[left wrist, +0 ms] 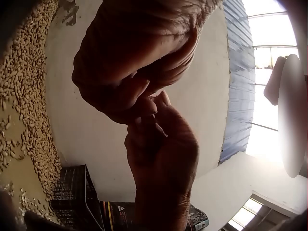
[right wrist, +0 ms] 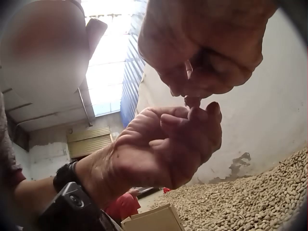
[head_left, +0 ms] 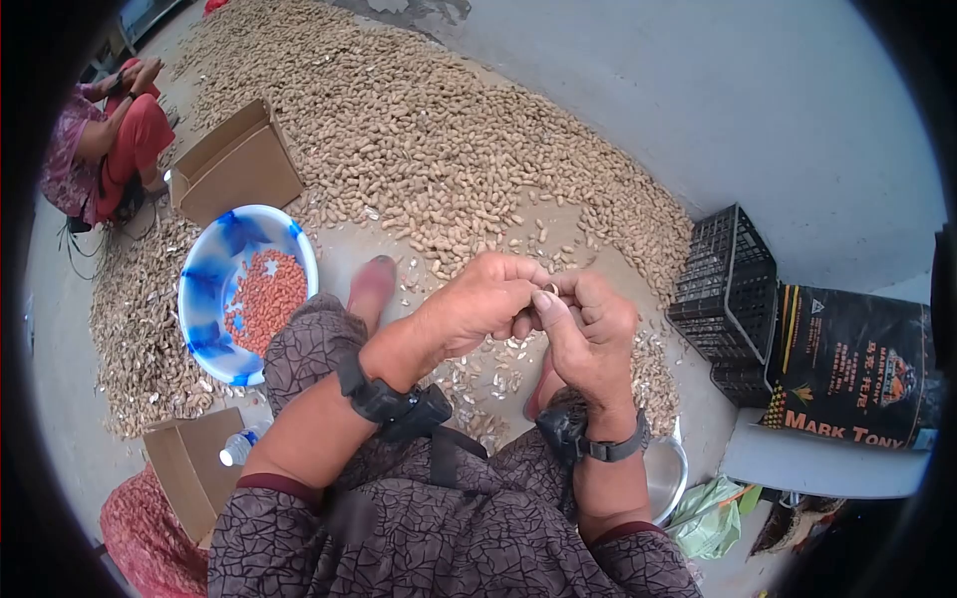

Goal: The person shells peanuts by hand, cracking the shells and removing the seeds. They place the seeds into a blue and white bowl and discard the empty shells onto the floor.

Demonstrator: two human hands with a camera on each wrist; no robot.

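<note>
Printed text at the right of the head view
"MARK TONY" is read in orange capitals along the lower edge of the black sack (head_left: 847,369); the smaller print above it is not legible.

- Bare floor (head_left: 344,239) lies open between the left hand (head_left: 478,304), the bowl (head_left: 204,289) and the peanut heap (head_left: 419,120).
- A black crate (head_left: 723,299) and a printed sack (head_left: 847,369) wall off the floor beyond the right hand (head_left: 588,339).

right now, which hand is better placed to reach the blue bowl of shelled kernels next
Left, probably. The blue bowl sits on the side of the left hand; the right hand would have to cross over it. Both hands pinch the peanut now.
</note>
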